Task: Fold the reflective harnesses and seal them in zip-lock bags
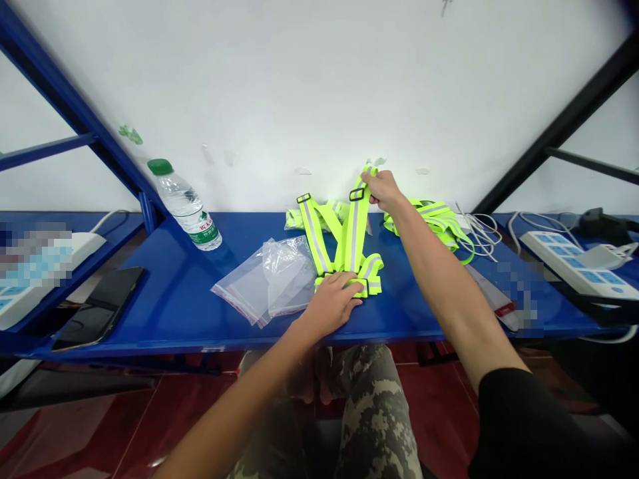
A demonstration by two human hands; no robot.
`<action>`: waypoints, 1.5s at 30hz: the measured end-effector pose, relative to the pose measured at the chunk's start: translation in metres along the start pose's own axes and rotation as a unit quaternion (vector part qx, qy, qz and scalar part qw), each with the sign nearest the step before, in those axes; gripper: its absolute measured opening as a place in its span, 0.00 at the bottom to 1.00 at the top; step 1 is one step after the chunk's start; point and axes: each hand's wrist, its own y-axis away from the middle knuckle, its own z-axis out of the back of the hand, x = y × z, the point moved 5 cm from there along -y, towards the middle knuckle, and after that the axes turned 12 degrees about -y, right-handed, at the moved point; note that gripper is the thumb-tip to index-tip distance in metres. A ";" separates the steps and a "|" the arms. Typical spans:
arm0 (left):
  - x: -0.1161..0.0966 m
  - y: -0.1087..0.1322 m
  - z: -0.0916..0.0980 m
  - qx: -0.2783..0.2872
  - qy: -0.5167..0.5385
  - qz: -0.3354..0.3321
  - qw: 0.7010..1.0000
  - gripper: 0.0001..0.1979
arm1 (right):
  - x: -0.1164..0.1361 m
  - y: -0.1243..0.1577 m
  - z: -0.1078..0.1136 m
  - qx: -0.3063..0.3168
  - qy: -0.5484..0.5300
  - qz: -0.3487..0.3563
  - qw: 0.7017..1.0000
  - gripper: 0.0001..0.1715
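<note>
A neon-yellow reflective vest (352, 236) made of elastic straps with grey stripes and black buckles lies on the blue table. My right hand (383, 189) pinches the top of one shoulder strap and holds it up, stretched toward the wall. Over the folded waist band rests my left hand (333, 303), fingers stretched out and pressing it to the table. The vest's other shoulder strap lies to the left of the raised one. Clear plastic zip bags (272, 276) sit just left of the vest, close to my left hand.
More neon-yellow straps (436, 223) lie right of my right forearm, beside white cables (482, 236). Behind the vest is a bagged yellow bundle (294, 218). A water bottle (190, 209), phone (100, 309) and power strips (582, 266) stand or lie toward the sides.
</note>
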 end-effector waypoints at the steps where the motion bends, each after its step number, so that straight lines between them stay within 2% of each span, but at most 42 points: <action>1: 0.000 0.000 0.000 0.002 0.001 0.001 1.000 0.10 | -0.001 -0.001 -0.004 -0.009 -0.012 -0.006 1.000 0.14; 3: 0.000 -0.001 -0.001 0.003 0.003 0.001 1.000 0.09 | -0.008 0.000 -0.011 -0.021 -0.032 -0.032 0.999 0.13; 5: 0.001 -0.001 -0.002 0.005 0.001 0.004 1.000 0.09 | -0.021 0.006 -0.021 0.013 -0.047 -0.078 0.996 0.12; 8: 0.002 -0.002 -0.004 0.010 -0.005 0.015 1.000 0.10 | -0.036 0.021 -0.035 0.133 -0.053 -0.148 0.979 0.12; 10: 0.002 -0.004 -0.004 0.015 -0.010 0.024 1.000 0.10 | -0.037 0.035 -0.033 0.206 -0.046 -0.166 0.963 0.13; 12: 0.002 -0.005 -0.004 0.019 -0.015 0.031 0.999 0.11 | -0.030 0.053 -0.018 0.237 0.004 -0.105 0.966 0.16; 14: 0.002 -0.007 -0.004 0.021 -0.019 0.034 0.999 0.11 | -0.019 0.080 0.008 0.212 0.111 0.039 0.970 0.22; 16: 0.002 -0.010 -0.004 0.019 -0.019 0.035 0.999 0.11 | -0.019 0.120 0.032 0.183 0.218 0.144 0.948 0.25; 17: 0.003 -0.011 -0.005 0.019 -0.020 0.034 0.999 0.11 | -0.027 0.142 0.039 0.195 0.252 0.156 0.935 0.27; 19: 0.003 -0.012 -0.006 0.018 -0.023 0.031 0.999 0.11 | -0.048 0.180 0.046 0.216 0.280 0.134 0.926 0.33; 22: 0.001 -0.012 -0.008 0.012 -0.015 0.005 1.000 0.12 | -0.074 0.213 0.040 0.291 0.252 0.111 0.916 0.34; 25: -0.002 -0.008 -0.005 -0.011 0.015 -0.019 1.000 0.12 | -0.083 0.217 0.035 0.334 0.231 0.112 0.907 0.32; 27: -0.001 -0.007 -0.002 -0.029 0.041 -0.002 0.999 0.12 | -0.082 0.217 0.035 0.347 0.237 0.142 0.896 0.30; 30: 0.004 -0.008 -0.001 -0.038 0.073 0.038 0.996 0.14 | -0.080 0.220 0.039 0.315 0.255 0.225 0.886 0.26; 34: 0.009 -0.011 -0.001 -0.008 0.062 0.065 0.996 0.10 | -0.074 0.231 0.043 0.236 0.296 0.308 0.873 0.20; 38: 0.004 -0.009 0.011 0.011 -0.048 0.066 0.997 0.07 | -0.065 0.239 0.042 0.253 0.386 0.322 0.827 0.19; 40: 0.002 -0.006 0.017 0.032 -0.095 0.095 0.990 0.10 | -0.062 0.240 0.043 0.278 0.405 0.313 0.813 0.21; 42: 0.002 -0.002 0.020 0.065 -0.111 0.114 0.985 0.14 | -0.061 0.242 0.044 0.305 0.412 0.308 0.801 0.30; 43: 0.002 -0.001 0.020 0.080 -0.111 0.112 0.984 0.15 | -0.061 0.243 0.044 0.314 0.416 0.308 0.796 0.34; 45: 0.005 0.002 0.018 0.093 -0.112 0.098 0.984 0.19 | -0.064 0.243 0.042 0.322 0.425 0.311 0.787 0.34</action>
